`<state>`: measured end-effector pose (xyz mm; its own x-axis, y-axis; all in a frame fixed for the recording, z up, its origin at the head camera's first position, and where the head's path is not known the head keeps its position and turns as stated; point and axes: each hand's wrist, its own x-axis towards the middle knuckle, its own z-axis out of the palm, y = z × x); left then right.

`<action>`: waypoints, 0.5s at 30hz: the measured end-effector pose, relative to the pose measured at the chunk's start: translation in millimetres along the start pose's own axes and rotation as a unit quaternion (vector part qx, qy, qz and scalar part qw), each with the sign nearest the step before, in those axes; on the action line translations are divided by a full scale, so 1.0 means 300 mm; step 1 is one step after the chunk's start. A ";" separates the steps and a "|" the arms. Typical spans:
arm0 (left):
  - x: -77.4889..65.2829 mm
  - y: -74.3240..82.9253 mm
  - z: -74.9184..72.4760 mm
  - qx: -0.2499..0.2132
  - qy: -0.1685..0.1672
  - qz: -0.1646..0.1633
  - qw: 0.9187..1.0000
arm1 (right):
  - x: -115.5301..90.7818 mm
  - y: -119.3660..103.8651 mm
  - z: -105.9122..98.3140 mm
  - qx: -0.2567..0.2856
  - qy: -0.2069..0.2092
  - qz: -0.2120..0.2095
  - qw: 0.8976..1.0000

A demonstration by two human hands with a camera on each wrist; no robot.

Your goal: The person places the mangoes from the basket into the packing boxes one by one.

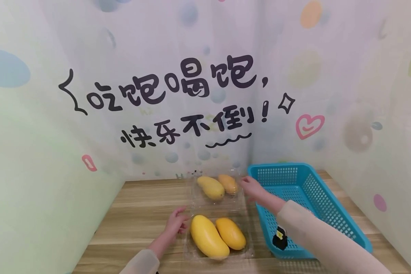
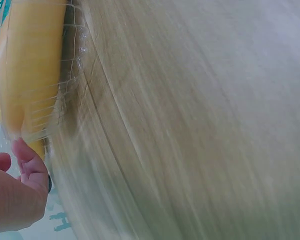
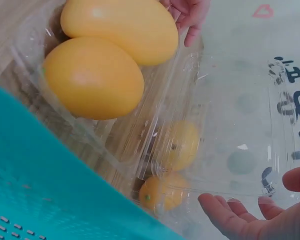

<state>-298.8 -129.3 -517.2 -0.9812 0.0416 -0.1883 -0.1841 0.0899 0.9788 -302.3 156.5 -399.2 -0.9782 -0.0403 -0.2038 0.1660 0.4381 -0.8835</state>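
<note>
A clear plastic clamshell box point(image 1: 249, 254) lies on the table with its lid point(image 3: 230, 125) raised at the back. Two large yellow mangoes point(image 1: 209, 236) point(image 3: 92, 77) lie side by side in its base. Through the clear lid two more mangoes point(image 1: 211, 187) point(image 3: 176, 145) show behind it. My left hand point(image 1: 176, 222) is at the box's left side, its fingers loosely bent close to the wall; whether they touch is unclear. At the lid's right edge is my right hand point(image 1: 252, 188), thumb point(image 3: 297, 178) and fingers point(image 3: 220, 212) spread apart; contact with the lid cannot be told.
A blue perforated basket point(image 1: 339, 205) stands right of the box, under my right forearm. A small black object point(image 1: 279, 239) with a yellow mark shows by its front left corner. A printed curtain point(image 1: 191, 38) rises behind the wooden table point(image 1: 140, 213).
</note>
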 end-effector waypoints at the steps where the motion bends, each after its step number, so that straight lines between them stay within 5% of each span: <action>1: -0.008 0.000 -0.005 -0.004 -0.005 -0.005 1.000 | -0.013 -0.001 -0.004 -0.007 -0.003 -0.008 1.000; 8: -0.070 0.009 -0.059 -0.010 -0.072 -0.027 0.997 | -0.110 0.025 -0.016 -0.004 -0.008 -0.030 1.000; 15: -0.091 -0.003 -0.103 0.013 -0.141 -0.044 0.989 | -0.175 0.087 0.005 0.130 -0.058 -0.016 0.990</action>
<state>-273.6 -161.4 -510.4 -0.9059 0.3075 -0.2912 -0.2628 0.1312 0.9559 -246.5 168.8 -412.3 -0.9649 -0.1607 -0.2075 0.1759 0.1904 -0.9658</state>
